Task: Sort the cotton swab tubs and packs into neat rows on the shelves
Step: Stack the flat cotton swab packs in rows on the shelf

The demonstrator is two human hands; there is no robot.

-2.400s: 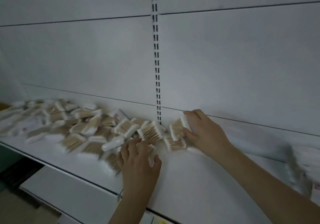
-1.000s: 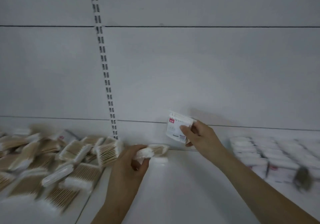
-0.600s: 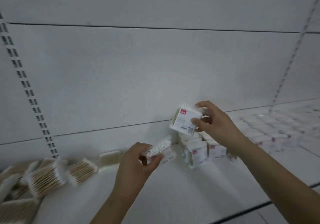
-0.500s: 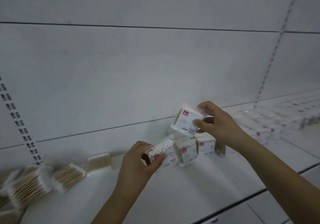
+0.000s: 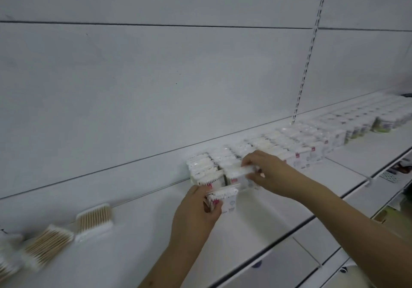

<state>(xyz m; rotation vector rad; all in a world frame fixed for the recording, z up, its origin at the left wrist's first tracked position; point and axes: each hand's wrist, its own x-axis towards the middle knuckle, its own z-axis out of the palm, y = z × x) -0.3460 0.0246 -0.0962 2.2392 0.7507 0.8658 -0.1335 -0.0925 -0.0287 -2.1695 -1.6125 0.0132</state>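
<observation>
Both hands moved from loose swab pile (image 5: pixel 46 246) to sorted row (image 5: pixel 263 151) on shelf (image 5: pixel 138 243). Right hand (image 5: pixel 270 172) fingers clamped on pack (image 5: pixel 242 171) at row's front end; left hand (image 5: pixel 196 215) fingers clamped on second pack (image 5: pixel 224 199) just before row. Placement imminent.

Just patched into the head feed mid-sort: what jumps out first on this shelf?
Both hands meet mid-shelf: the right hand sets a swab pack at the left end of the neat row of packs along the back panel, while the left hand holds another pack just in front. At far left, loose swab packs lie scattered flat.
</observation>
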